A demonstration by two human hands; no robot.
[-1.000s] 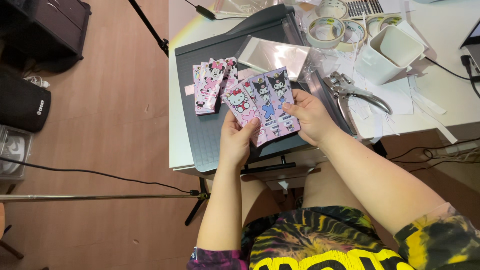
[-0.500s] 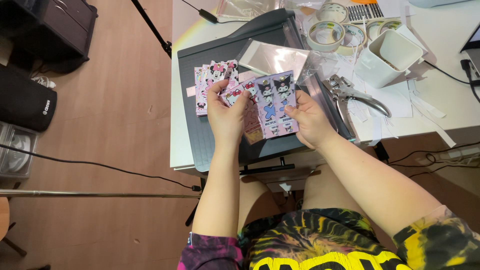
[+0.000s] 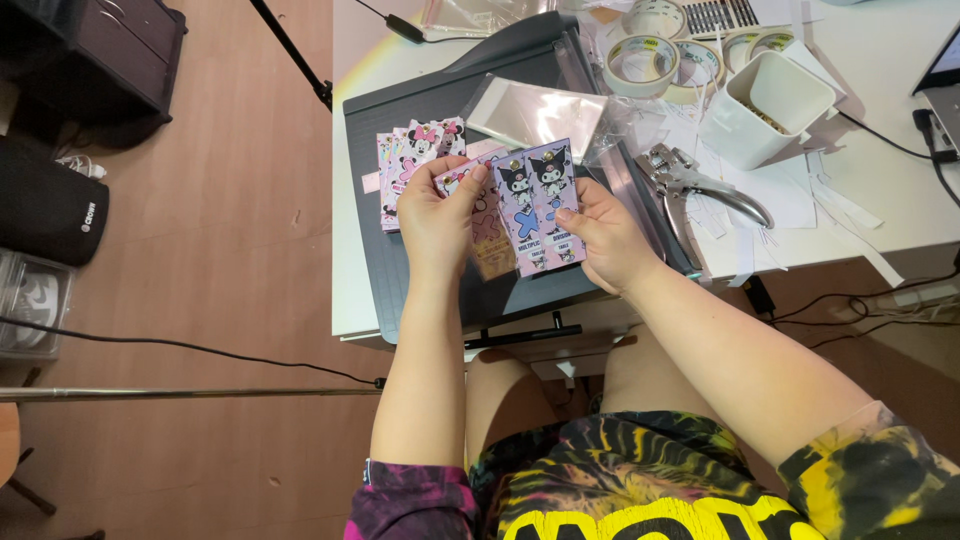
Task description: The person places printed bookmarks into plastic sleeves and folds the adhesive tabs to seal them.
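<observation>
- Table (image 3: 860, 205), white, holds everything w/in arm's reach; person sits close at its near edge.
- Cutting board (image 3: 430, 280), dark grey, lies flat on the table under both hands, prob. as the work surface.
- Right hand (image 3: 612, 240) closed on the pink cards (image 3: 540, 205), thumb on the front, fingers behind; they are tilted up toward the camera, fanned so two cartoon faces show.
- Left hand (image 3: 435, 222) pinches one card (image 3: 462, 178) by its top edge, just beside the fan, touching or nearly so – can't tell which.
- Card pile (image 3: 410, 160) rests on the board just beyond the left hand, spread loosely so the fronts show.
- Clear sleeve (image 3: 535, 112) lies flat on the board behind the fan; looks empty.
- White tub (image 3: 765, 105) stands upright right of the board, open top; small dark bits at the bottom, too small to tell.
- Tape rolls (image 3: 660, 62) lie flat beyond the tub.
- Punch pliers (image 3: 700, 180) lie on paper strips just right of the board, handles toward the right hand.
</observation>
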